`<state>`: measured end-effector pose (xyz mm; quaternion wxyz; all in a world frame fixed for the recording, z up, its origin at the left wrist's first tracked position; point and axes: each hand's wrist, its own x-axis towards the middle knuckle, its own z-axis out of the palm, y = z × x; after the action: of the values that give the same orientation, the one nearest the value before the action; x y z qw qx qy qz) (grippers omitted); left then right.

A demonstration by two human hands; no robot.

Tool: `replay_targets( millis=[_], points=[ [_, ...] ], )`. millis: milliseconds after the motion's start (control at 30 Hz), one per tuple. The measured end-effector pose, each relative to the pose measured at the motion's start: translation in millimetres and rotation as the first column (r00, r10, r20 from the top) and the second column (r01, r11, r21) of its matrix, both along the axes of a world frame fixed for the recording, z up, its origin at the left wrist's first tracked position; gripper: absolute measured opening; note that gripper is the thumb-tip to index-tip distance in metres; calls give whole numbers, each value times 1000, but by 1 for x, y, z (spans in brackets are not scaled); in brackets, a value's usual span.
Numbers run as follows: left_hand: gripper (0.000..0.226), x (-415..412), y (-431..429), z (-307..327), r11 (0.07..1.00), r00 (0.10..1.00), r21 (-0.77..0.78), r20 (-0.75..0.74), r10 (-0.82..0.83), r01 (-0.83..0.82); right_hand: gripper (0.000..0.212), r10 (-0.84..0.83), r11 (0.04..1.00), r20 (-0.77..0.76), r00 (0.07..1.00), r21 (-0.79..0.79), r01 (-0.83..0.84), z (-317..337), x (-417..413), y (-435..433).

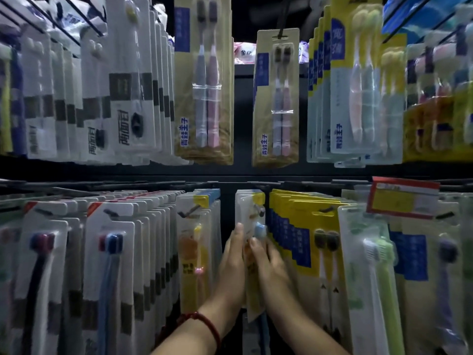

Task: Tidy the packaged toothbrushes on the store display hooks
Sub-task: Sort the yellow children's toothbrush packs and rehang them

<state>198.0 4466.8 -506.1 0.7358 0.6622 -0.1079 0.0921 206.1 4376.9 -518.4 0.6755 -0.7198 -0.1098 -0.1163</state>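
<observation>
- The toothbrush pack [250,210] in hand hangs in the lower row of the display, at about 6 o'clock of the view. It is at the front of a short stack on its hook.
- It is a white card with a yellow patch at the top right corner under a clear blister. A blue brush head [260,231] shows through the plastic, and the print is too blurred to read.
- The left hand [231,262] lies flat against the pack's 9 o'clock edge, fingers straight and pointing to 12 o'clock. It presses rather than grips.
- The right hand [271,267] lies on the front face from 5 o'clock, fingers stretched out, fingertips just below the blue head. I cannot tell whether its thumb hooks behind the card.
- A red cord bracelet [207,326] circles the left wrist.
- At 3 o'clock of the pack, touching it, is a dense row of yellow-and-blue packs [302,226].
- At 9 o'clock, across a dark gap, hang packs with a yellow brush [197,242].
- Higher up, at 12 o'clock, a gold pack [277,98] with grey and pink brushes hangs alone on its hook.
- A red-and-yellow price tag [403,201] sits at 2 o'clock.
</observation>
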Motion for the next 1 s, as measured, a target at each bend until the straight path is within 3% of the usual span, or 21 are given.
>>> replay_targets(
  millis=[67,200,333,433,600,767,867,933,1000],
  points=[
    [91,0,0,-4,1000,1000,-19,-3,-8,8,70,-40,999,15,999,-14,40,-5,2,-1],
    [65,6,-1,-10,998,998,-39,54,42,-40,81,-107,992,22,994,-65,109,-11,9,-4],
    [103,13,3,-14,1000,999,4,32,28,-29,86,-52,998,-9,999,-28,51,-7,14,-4],
    [90,12,3,-11,999,999,-25,27,-35,36,82,14,999,-33,999,49,-12,-6,15,-3],
    [102,11,-2,-17,997,1000,-81,1,18,-18,92,69,991,-45,997,117,-63,-7,9,0],
    [102,-7,-1,-10,999,999,-35,-44,29,-30,81,112,984,-93,989,148,-97,1,-7,-1],
    [77,-25,1,-3,1000,996,-14,-89,-1,0,86,89,990,-129,988,117,-74,4,-18,1],
    [55,-34,2,-1,999,992,-45,-122,-36,31,75,100,988,-136,986,128,-83,7,-31,1],
    [51,-41,3,1,994,987,-107,-156,-48,31,64,131,982,-138,982,154,-109,11,-41,1]
  ],
)
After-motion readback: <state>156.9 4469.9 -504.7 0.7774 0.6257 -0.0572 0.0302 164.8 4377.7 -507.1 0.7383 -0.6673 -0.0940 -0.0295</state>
